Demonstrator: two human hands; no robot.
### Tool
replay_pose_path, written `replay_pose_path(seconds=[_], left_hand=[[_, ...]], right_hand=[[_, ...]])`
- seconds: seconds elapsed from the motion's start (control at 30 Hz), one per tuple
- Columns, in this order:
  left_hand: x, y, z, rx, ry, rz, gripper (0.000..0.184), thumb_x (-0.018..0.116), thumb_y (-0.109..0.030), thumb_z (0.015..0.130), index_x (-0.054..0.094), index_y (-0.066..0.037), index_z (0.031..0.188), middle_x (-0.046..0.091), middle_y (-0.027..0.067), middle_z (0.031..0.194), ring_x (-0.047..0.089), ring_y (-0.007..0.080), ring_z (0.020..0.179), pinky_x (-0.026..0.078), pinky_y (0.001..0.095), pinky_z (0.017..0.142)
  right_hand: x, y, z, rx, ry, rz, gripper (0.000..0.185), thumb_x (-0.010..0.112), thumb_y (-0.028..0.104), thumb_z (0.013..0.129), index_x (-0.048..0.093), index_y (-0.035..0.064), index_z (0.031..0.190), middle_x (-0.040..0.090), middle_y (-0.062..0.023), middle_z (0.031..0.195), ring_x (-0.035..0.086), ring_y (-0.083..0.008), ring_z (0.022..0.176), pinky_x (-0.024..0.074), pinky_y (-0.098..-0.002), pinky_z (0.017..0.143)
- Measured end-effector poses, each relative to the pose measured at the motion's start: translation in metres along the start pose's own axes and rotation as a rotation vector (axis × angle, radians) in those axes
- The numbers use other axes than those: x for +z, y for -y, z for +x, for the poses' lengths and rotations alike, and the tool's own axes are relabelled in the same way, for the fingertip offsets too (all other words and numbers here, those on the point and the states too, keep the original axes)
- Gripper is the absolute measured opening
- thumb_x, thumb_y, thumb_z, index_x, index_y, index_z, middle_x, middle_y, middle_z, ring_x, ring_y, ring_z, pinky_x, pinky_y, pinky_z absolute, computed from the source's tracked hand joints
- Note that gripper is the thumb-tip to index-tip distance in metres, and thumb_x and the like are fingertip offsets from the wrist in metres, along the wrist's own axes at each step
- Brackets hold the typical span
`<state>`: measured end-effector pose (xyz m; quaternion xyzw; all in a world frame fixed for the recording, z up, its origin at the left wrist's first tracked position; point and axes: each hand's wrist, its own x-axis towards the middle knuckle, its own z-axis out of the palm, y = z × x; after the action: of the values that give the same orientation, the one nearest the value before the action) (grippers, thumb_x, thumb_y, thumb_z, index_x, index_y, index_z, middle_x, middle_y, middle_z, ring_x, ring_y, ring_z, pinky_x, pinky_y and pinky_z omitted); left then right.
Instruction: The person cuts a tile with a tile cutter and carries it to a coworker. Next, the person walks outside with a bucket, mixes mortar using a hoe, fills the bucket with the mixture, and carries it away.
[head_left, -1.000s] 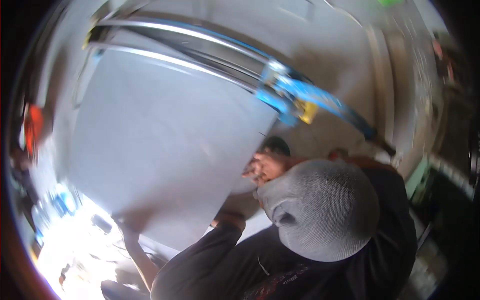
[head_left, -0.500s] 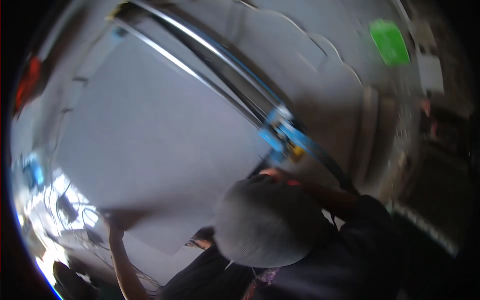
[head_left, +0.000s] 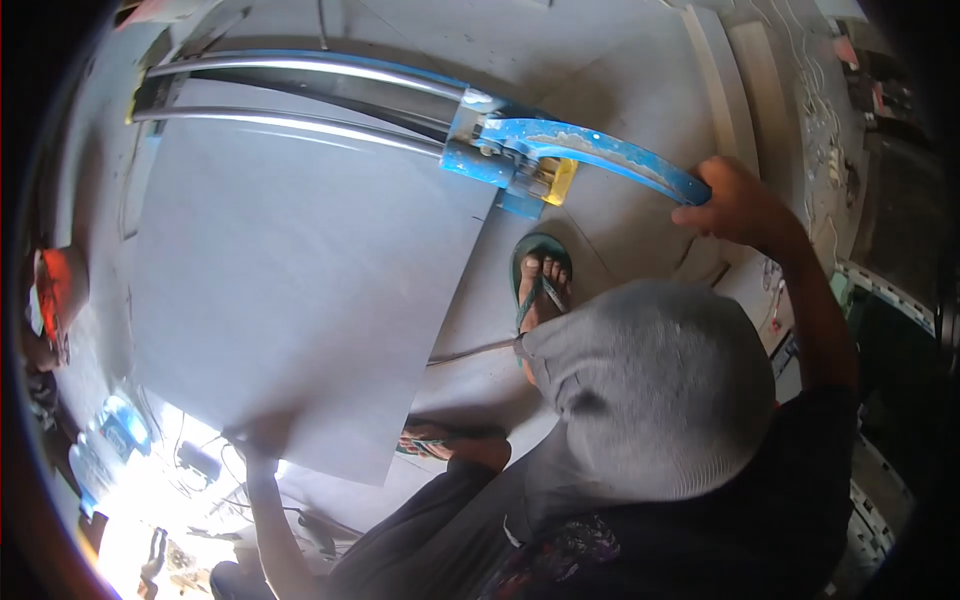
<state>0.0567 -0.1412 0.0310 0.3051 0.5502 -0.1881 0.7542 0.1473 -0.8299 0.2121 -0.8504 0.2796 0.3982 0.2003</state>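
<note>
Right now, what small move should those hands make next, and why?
Probably slide the blue handle gently along the metal rails: the right hand grips it, the rails reach across the grey sheet, and the left hand at the sheet's edge could help steady it.

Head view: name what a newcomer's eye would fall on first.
Probably the bright blue handle, upper right of centre, its end gripped by the right hand. Next, the large pale panel filling much of the left, its top edge under shiny rails. Then the grey cap below the handle.
</note>
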Motion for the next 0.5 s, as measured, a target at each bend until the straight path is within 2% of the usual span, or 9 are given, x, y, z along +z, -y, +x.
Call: replay_pose_path(seconds=[0.03,0.1,0.13,0.2,0.23,0.43,0.5], left_hand=[[-0.003,0.002,0.002,0.034,0.016,0.028,0.097,0.017,-0.075,0.083,0.023,0.002,0.142,0.029,0.0237,0.143,0.03,0.0397,0.13,0.024,0.0509,0.109],[-0.012,0.011,0.011,0.114,0.037,0.07,0.095,0.017,-0.074,0.085,0.023,0.001,0.142,0.03,0.0232,0.142,0.032,0.039,0.129,0.026,0.0499,0.108],[-0.016,0.018,0.014,0.156,0.043,0.087,0.093,0.017,-0.073,0.085,0.024,0.001,0.142,0.031,0.0229,0.141,0.033,0.0386,0.128,0.027,0.0494,0.107],[-0.021,0.035,0.021,0.245,0.042,0.12,0.091,0.017,-0.071,0.087,0.024,0.001,0.142,0.032,0.0224,0.14,0.034,0.0378,0.127,0.029,0.0485,0.105],[-0.026,0.037,0.022,0.277,0.022,0.14,0.089,0.017,-0.07,0.087,0.024,0.001,0.142,0.033,0.0222,0.139,0.035,0.0375,0.126,0.03,0.048,0.104],[-0.044,0.035,0.03,0.45,-0.098,0.21,0.081,0.018,-0.064,0.092,0.025,0.0,0.141,0.036,0.0207,0.136,0.041,0.0352,0.121,0.037,0.045,0.1],[-0.05,0.038,0.038,0.493,-0.144,0.209,0.079,0.019,-0.062,0.093,0.025,0.0,0.141,0.038,0.0202,0.135,0.042,0.0345,0.12,0.039,0.044,0.098]], right_hand=[[-0.004,0.006,-0.001,-0.029,-0.012,-0.015,0.043,0.075,0.025,0.069,0.058,-0.0051,0.095,0.062,-0.0142,0.084,0.063,-0.0189,0.071,0.0497,-0.0315,0.064],[-0.013,0.014,0.002,-0.144,0.073,-0.029,0.033,0.072,0.026,0.072,0.058,-0.0038,0.078,0.061,-0.0113,0.063,0.061,-0.0184,0.053,0.0485,-0.0307,0.051],[-0.017,0.02,0.0,-0.187,0.053,-0.054,0.033,0.072,0.026,0.072,0.058,-0.0038,0.078,0.061,-0.0113,0.063,0.061,-0.0184,0.053,0.0485,-0.0307,0.051],[-0.015,0.023,0.003,-0.271,0.2,-0.089,0.027,0.071,0.02,0.072,0.057,-0.0022,0.075,0.059,-0.011,0.063,0.058,-0.0153,0.051,0.0471,-0.0302,0.048],[-0.016,0.036,0.002,-0.289,0.171,-0.107,0.028,0.069,0.022,0.074,0.055,-0.0019,0.07,0.058,-0.0109,0.059,0.056,-0.0152,0.046,0.045,-0.029,0.043],[0.0,0.133,0.058,-0.58,0.244,0.026,0.038,0.063,0.035,0.08,0.055,-0.0013,0.07,0.057,-0.0108,0.059,0.055,-0.0144,0.046,0.044,-0.0276,0.042],[-0.005,0.165,0.053,-0.618,0.246,0.056,0.038,0.063,0.035,0.081,0.055,-0.0014,0.071,0.057,-0.0105,0.059,0.055,-0.0145,0.045,0.0445,-0.0276,0.042]])
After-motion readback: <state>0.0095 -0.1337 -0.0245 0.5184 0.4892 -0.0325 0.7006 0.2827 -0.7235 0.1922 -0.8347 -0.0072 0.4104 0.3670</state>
